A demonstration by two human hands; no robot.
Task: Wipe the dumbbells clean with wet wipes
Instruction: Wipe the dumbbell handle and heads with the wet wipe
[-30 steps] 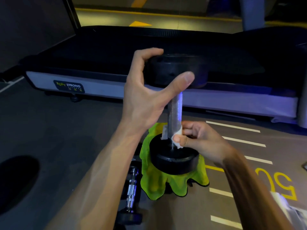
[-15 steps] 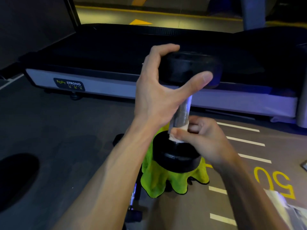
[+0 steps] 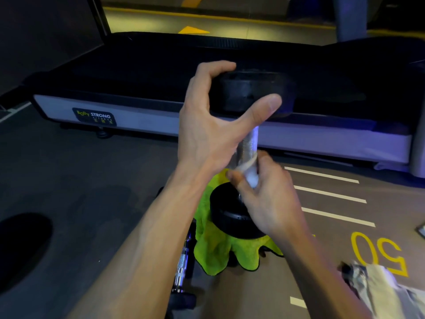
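Note:
A black dumbbell point(image 3: 249, 146) stands upright on a lime-green cloth point(image 3: 213, 249) on the gym floor. My left hand point(image 3: 213, 125) grips its upper weight, thumb across the front and fingers over the top edge. My right hand point(image 3: 269, 199) wraps a white wet wipe point(image 3: 249, 173) around the lower part of the knurled chrome handle, just above the lower weight point(image 3: 230, 217). A second dumbbell point(image 3: 181, 270) lies on the floor, partly hidden by my left forearm.
A treadmill point(image 3: 138, 120) with a "Body Strong" label runs across the back. White lines and a yellow "50" point(image 3: 379, 254) mark the floor at the right. A crumpled pale wrapper point(image 3: 379, 288) lies at the lower right. A dark oval patch point(image 3: 20, 247) lies on the floor at the left.
The upright dumbbell and both hands have shifted slightly right. My right hand has turned around the handle with the wipe, its fingers now blurred by motion.

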